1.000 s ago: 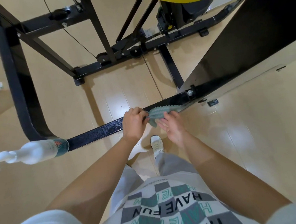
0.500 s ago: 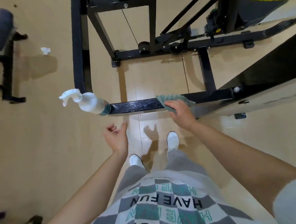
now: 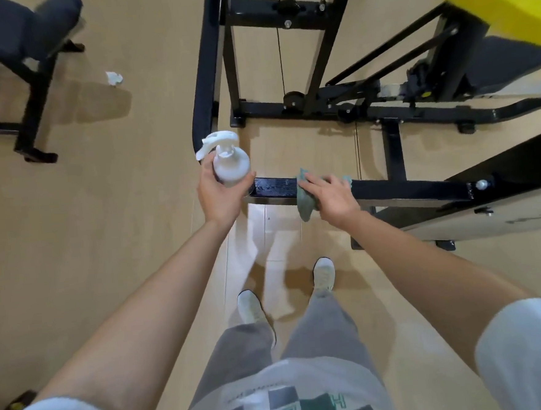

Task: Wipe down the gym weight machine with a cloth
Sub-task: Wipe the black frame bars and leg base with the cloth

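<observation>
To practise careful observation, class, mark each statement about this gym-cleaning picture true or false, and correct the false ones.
1. The left hand grips a white spray bottle. True.
2. The right hand holds a red sponge in the air. False: with its fingers straight, it presses a green cloth onto the machine's black bar.
3. A crumpled white scrap lies on the floor. True.
4. The person is barefoot. False: they wear white shoes.

There are two hands (image 3: 219, 202) (image 3: 332, 197), one cloth (image 3: 304, 204), one spray bottle (image 3: 230, 166), one weight machine (image 3: 405, 189), one bench (image 3: 10, 34) and two shoes (image 3: 250, 305) (image 3: 323, 273).
</observation>
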